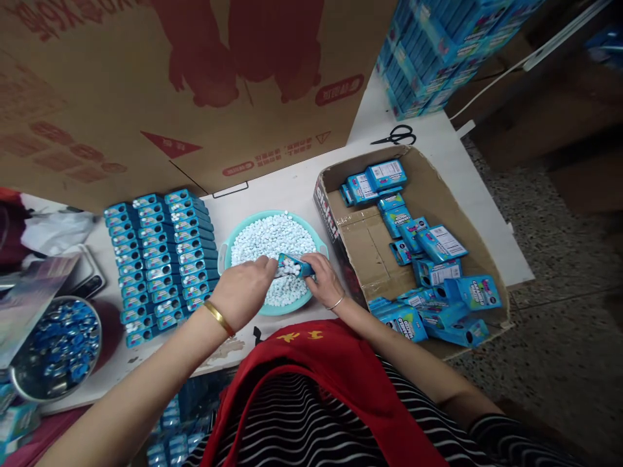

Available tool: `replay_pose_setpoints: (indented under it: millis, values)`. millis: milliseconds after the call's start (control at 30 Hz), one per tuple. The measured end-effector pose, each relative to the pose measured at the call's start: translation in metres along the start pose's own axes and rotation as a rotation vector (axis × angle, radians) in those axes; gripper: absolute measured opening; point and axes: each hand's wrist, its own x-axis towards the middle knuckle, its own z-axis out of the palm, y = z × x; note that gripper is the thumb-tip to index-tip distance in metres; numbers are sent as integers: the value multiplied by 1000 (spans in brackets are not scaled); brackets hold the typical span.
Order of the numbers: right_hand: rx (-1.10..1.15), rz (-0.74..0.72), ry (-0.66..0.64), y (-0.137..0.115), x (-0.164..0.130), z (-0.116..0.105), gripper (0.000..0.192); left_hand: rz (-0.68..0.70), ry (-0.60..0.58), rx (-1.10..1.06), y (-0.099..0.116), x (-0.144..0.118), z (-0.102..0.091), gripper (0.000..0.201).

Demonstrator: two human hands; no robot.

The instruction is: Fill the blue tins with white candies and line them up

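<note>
Over a turquoise basin point(228, 233) heaped with small white pellets point(272, 237), my right hand point(324, 279) grips a small blue box point(305, 267) by its outer end. White pellets show at the box's near-left end, which points toward my other hand. My left hand point(248, 288), with a gold bangle at the wrist, is closed right beside that end. Its fingertips are pinched together above the pellets, and what they hold is hidden. Left of the basin stand three rows of upright blue boxes point(158, 259) with round openings on top, some showing white pellets.
On the right, an open cardboard tray point(370, 259) contains several blue boxes point(442, 243). Black scissors point(396, 135) lie behind it, near stacked blue packs point(428, 58). A large carton point(195, 130) walls off the back. A metal bowl point(97, 353) of blue wrapped pieces sits at left.
</note>
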Motion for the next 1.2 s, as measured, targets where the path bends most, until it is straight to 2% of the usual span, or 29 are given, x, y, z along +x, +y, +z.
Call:
replay_pose_setpoints:
  millis: [133,267,367,500,600,700,767,867,967,1100,1200]
  values:
    - [22,7,7,3,-2,2,46,25,4,89,10,-7,-12,25]
    - [41,-3,11,9,-3,2,45,68,60,79,-3,-9,1,23]
    - [36,-10,-2,12,-2,3,46,88,106,23,-14,-9,19,21]
    - [36,6,-23,14,-1,2,48,99,187,-163,-33,-7,45,19]
    - [80,26,-34,12,0,-1,46,45,211,-319,-56,-4,72,21]
    - [164,78,-50,8,2,-5,40,-86,118,-342,-78,4,105,20]
    - [225,149,-73,5,4,-7,34,-162,36,-327,-85,14,128,19]
    - [287,269,-98,2,4,-8,35,-221,24,-413,-76,39,158,18]
    - [337,321,-156,0,0,-9,38,-203,85,-512,-50,71,176,21]
    - [361,313,-217,-3,-8,-13,36,-130,159,-625,-20,102,187,30]
    - [359,331,-178,-6,-14,-15,35,-90,195,-704,-18,105,187,32]
